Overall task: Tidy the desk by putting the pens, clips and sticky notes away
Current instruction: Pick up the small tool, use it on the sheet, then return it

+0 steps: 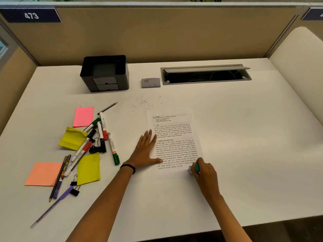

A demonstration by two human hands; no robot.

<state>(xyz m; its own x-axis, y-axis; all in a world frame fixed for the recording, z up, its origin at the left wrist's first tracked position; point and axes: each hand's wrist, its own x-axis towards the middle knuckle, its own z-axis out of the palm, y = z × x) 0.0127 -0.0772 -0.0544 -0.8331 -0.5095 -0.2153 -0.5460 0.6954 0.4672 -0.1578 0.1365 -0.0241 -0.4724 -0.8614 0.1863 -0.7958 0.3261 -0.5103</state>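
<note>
Everything here is placed against the printed sheet lying near the middle of the white desk.

Far to the left of the sheet, toward the near edge, an orange sticky note lies flat, with a pencil and a purple pen just beside it. Between that note and the sheet sit two yellow sticky notes, one crumpled and one flat, with a pink sticky note farther back. A loose heap of markers with red, green and black caps crosses this area, a green-capped marker lying nearest the sheet. Black binder clips lie among the markers, and two more rest in front of the flat yellow note.

Behind and left of the sheet stands a black desk organizer, its top compartment open.

The left hand lies flat and spread on the sheet's left edge, gripping nothing. Behind the sheet are small dark crumbs and a grey box.

At the sheet's lower right corner, the right hand is closed around a small teal-and-white object, pressed to the paper. Behind and right of the sheet is an open cable tray.
</note>
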